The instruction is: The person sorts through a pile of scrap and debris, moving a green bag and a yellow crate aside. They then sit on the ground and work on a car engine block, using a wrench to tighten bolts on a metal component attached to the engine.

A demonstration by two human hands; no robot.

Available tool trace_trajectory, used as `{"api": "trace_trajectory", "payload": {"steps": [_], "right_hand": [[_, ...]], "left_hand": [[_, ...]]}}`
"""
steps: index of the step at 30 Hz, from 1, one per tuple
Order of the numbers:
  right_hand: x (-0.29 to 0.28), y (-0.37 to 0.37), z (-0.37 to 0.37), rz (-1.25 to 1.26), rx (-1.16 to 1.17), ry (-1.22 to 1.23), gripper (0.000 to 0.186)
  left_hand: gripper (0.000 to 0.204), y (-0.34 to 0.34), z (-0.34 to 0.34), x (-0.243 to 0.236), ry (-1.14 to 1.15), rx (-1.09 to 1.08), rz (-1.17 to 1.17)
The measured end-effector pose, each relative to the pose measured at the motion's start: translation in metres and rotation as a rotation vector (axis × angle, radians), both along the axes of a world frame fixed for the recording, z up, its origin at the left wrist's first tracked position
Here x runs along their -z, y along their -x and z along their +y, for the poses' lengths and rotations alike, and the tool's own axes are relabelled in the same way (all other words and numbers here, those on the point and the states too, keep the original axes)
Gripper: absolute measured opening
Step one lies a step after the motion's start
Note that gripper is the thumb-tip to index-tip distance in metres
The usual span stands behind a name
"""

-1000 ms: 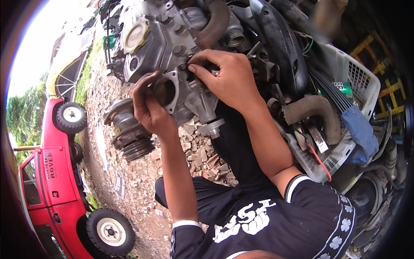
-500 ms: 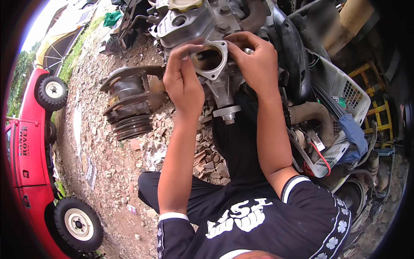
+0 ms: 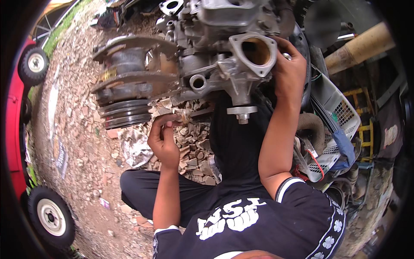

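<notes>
A grey metal engine [image 3: 235, 15] fills the upper middle. On its front is a water pump housing [image 3: 236, 71] with a three-cornered flange around a round, rust-brown opening. A hub with a bolt [image 3: 243, 113] points down toward me. My right hand [image 3: 290, 71] is curled at the flange's right edge, its fingertips partly hidden there; a ring shows on one finger. My left hand [image 3: 164, 140] is lower, apart from the engine, with thumb and fingers pinched together. Whatever they hold, if anything, is too small to make out. Left of the engine stands a rusty crankshaft-like part [image 3: 133, 82] with a grooved pulley.
Stony ground [image 3: 77, 125] with broken tile pieces spreads to the left and below the engine. A red vehicle [image 3: 13, 121] stands at far left. On the right are a white plastic crate [image 3: 345, 105], a ribbed hose [image 3: 317, 129] and a bamboo pole [image 3: 362, 45].
My left hand has left the flange and dropped toward me, below the engine. My right hand has stayed at the flange's right edge. The view has shifted, showing more of the engine's left side.
</notes>
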State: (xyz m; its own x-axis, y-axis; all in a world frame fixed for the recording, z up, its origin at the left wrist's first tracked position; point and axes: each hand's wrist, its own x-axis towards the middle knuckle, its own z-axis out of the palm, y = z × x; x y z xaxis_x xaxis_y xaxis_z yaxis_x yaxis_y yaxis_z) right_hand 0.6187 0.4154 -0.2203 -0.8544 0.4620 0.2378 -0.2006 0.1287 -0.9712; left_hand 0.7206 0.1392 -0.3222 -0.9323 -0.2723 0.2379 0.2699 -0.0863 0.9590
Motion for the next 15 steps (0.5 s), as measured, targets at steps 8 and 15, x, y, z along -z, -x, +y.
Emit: {"api": "trace_trajectory", "payload": {"steps": [8, 15], "right_hand": [[0.007, -0.001, -0.006, 0.126, -0.063, 0.063, 0.024], [0.009, -0.014, 0.024, 0.06, -0.198, 0.045, 0.04]], "left_hand": [[0.019, -0.005, -0.032, -0.018, 0.484, 0.18, -0.131], [0.036, -0.03, -0.052, -0.04, 0.561, 0.435, -0.453]]}}
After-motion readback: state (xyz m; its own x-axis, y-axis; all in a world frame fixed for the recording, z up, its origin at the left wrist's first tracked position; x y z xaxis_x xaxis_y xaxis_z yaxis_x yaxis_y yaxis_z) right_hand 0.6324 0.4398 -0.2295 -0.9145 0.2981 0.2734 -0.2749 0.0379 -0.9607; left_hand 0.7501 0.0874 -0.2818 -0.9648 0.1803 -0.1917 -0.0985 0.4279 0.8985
